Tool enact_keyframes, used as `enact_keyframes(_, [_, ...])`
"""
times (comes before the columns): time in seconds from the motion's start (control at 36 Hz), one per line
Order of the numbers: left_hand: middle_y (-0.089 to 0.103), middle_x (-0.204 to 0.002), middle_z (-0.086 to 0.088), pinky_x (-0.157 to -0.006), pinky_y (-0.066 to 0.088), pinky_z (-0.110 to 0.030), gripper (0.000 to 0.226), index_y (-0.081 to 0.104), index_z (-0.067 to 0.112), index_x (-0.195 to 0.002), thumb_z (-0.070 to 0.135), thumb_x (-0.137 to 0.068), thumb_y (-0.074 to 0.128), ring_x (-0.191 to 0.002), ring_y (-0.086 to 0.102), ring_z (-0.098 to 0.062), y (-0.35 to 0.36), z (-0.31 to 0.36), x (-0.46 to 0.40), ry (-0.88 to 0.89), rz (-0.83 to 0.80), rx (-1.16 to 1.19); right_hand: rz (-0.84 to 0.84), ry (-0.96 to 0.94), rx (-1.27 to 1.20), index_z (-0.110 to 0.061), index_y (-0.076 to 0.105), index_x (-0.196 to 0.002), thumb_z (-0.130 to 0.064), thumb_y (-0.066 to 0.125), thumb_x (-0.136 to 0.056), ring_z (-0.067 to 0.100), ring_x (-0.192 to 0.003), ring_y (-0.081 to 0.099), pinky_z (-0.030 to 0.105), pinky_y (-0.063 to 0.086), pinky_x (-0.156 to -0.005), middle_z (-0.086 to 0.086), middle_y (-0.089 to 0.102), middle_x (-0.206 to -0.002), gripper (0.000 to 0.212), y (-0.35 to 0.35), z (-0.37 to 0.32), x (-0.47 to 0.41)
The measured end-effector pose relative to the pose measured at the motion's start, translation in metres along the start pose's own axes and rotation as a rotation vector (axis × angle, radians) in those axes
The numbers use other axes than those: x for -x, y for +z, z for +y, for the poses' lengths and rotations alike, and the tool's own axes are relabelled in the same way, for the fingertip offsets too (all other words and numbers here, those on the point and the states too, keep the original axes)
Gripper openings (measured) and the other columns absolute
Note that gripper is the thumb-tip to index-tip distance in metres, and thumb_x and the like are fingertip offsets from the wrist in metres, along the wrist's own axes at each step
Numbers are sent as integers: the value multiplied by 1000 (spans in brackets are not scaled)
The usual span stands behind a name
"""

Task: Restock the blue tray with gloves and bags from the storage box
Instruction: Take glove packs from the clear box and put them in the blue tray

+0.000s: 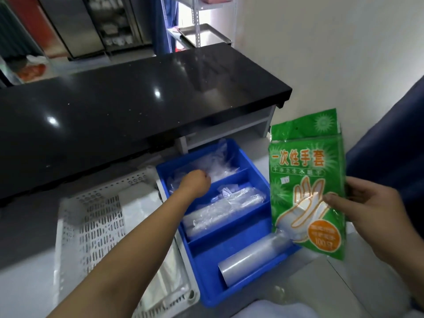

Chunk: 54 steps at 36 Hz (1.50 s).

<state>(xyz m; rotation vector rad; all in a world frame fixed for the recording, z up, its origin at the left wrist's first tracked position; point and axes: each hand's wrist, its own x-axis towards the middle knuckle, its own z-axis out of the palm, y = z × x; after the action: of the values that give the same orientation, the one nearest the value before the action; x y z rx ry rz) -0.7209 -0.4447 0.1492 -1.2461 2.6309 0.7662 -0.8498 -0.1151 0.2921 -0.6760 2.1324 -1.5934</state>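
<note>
The blue tray has three compartments and sits on the grey floor under a black counter. My left hand reaches into its far compartment, fingers closed down among loose clear plastic gloves; what it grips is hidden. The middle compartment holds wrapped rolls of clear bags. A clear roll lies in the near compartment. To the right of the tray, my right hand holds up a green pack of disposable gloves, thumb on its front.
A white perforated storage box with white bags inside stands left of the tray, touching it. The black counter overhangs the far side. A dark blue seat is at the right, against a white wall.
</note>
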Motion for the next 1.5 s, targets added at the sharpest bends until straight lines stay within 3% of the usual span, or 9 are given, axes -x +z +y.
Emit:
enact_keyframes(0.14, [44,-149,-15,-98,36,-38,60,49,8,-140,50,-101,29,-129,48,-32,-10,1,-2,-22,-235,23,-35,8,7,-35,75,-88,2,72,-80,20,-76,76,33,62,-60,-4,78,-88,38,5,-3,2])
enact_keyframes(0.28, [63,-121,-9,-73,41,-32,29,58,19,-118,27,-96,42,-92,56,-23,-12,-1,2,26,-114,30,-52,-23,6,-31,74,-90,5,71,-80,20,-74,75,26,60,-57,-5,78,-85,37,8,-6,0])
enact_keyframes(0.44, [63,-92,-11,-51,40,-31,75,10,32,-152,10,-90,48,-69,59,-22,-10,-4,5,-13,42,103,-93,-93,31,-42,77,-85,7,70,-80,15,-72,75,22,57,-54,-7,78,-84,50,7,-11,-4])
enact_keyframes(0.61, [63,-123,-10,-77,49,-35,45,54,13,-135,12,-91,53,-102,61,-27,-11,-5,-4,-121,-94,69,-119,-224,230,-46,74,-92,-2,71,-83,26,-78,73,49,61,-68,-8,77,-85,46,11,-15,-18])
enact_keyframes(0.81, [20,-160,-20,-116,23,-54,47,44,16,-145,16,-99,38,-145,15,-44,-8,-6,-8,-144,-165,-145,-178,-524,568,-32,74,-105,-4,71,-83,16,-77,66,40,56,-66,-7,73,-90,35,43,-37,-50])
enact_keyframes(0.94, [28,-159,-11,-117,21,-46,61,36,14,-150,47,-99,39,-145,27,-34,-11,-1,-5,-228,-187,84,-197,-757,814,-19,73,-113,-14,70,-87,16,-64,54,18,34,-52,3,73,-87,28,82,-47,-81])
enact_keyframes(1.08, [37,-156,-12,-110,31,-38,83,35,14,-150,73,-92,28,-138,42,-29,-7,4,5,-76,-342,65,-271,-882,932,-18,71,-117,-11,65,-88,34,-76,65,41,54,-55,10,72,-95,31,131,-49,-104])
enact_keyframes(1.19, [42,-153,-6,-100,39,-42,92,43,28,-144,86,-76,26,-129,47,-30,-3,8,16,-76,-353,-41,-354,-919,997,-25,68,-119,-14,64,-86,34,-89,64,37,46,-59,6,69,-100,36,169,-32,-124])
enact_keyframes(1.5, [44,-151,-7,-105,37,-47,75,34,29,-147,72,-87,36,-132,45,-32,-2,8,59,-57,-164,-78,-639,-820,1195,-35,66,-114,-26,59,-88,27,-103,60,37,41,-72,-1,66,-109,28,227,-6,-164])
